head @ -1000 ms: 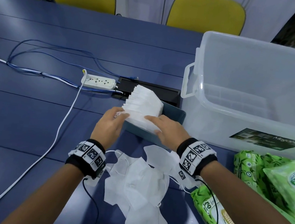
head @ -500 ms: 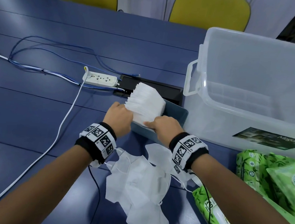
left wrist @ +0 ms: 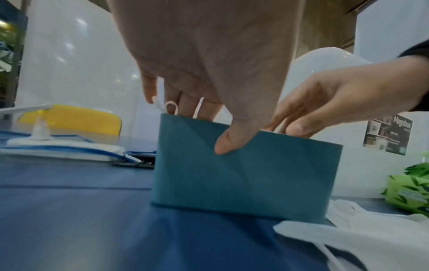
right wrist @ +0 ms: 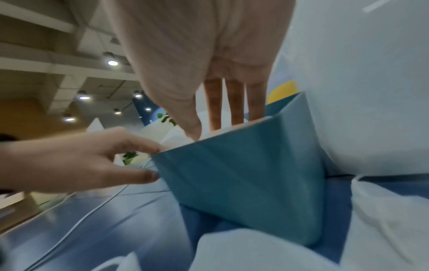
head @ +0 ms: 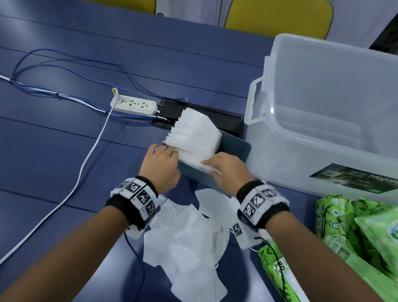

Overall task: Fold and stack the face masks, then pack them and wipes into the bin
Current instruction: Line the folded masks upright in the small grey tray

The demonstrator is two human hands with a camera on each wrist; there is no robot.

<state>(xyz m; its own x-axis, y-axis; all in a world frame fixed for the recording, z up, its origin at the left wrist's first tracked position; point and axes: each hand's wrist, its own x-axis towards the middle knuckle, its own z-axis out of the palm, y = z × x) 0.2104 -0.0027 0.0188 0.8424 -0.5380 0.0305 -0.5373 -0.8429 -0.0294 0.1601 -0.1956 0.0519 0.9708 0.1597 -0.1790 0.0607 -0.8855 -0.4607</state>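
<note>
- A thick stack of folded white face masks (head: 196,134) stands on edge in a small teal box (head: 233,146) on a blue table (head: 41,156), fanned out and rising well above the box rim.
- Compared with a second ago, both hands have drawn back toward the person and sunk lower at the near end of the stack. This reads as tucking or squaring the masks into the box, so the stacking step seems nearly settled for this batch.
- The left hand (head: 161,165) sits at the near left corner of the box. In the left wrist view its thumb presses the outside of the teal wall while its fingers (left wrist: 185,102) dip inside among white ear loops, so it pinches the box wall.
- The right hand (head: 225,170) lies on the near face of the stack, its fingers fairly straight and reaching down inside the box, pressing the masks rather than gripping them.
- The folded masks look thin, soft and pleated, their edges lined up like pages.
- Just in front of the box, between the wrists, lies a loose heap of unfolded white masks (head: 189,245), so folding appears unfinished.
- A large clear plastic bin (head: 348,114) stands just to the right of the box; nothing can be seen inside it.
- Green wipes packs (head: 368,237) lie in front of the bin, not yet packed.
- Farther left are a white power strip (head: 133,104) and trailing cables.
</note>
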